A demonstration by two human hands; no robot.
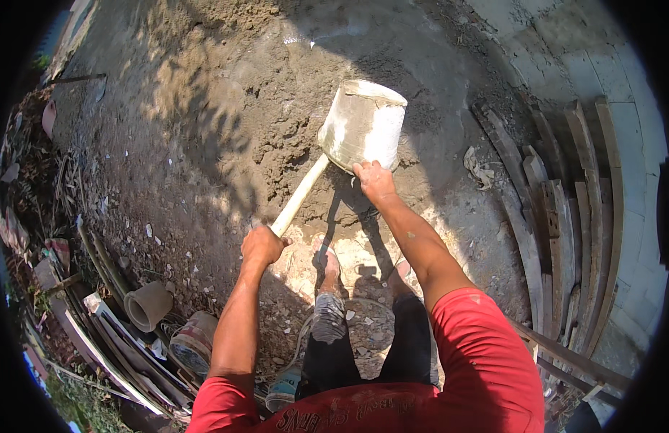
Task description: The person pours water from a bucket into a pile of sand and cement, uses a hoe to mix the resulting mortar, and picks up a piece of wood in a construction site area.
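A white bucket (365, 128), smeared with grey mortar, hangs tilted in front of me above the wet mix. My right hand (375, 180) is closed on its near edge, fingers curled at the rim. My left hand (262, 246) is wrapped round the end of a pale wooden handle (301, 193). That handle slants up to the bucket's lower left edge; whether it is fixed to the bucket or passes behind it, I cannot tell. Lumpy grey-brown mortar (277, 141) spreads over the ground beyond and beneath the bucket. The bucket's inside is hidden.
Wooden planks (565, 231) lie stacked along the right, beside a pale tiled strip (627, 144). At lower left are an empty-looking pot (148, 306), a dirty bucket (191, 343) and scrap boards (121, 353). A teal container (282, 390) stands near my left leg.
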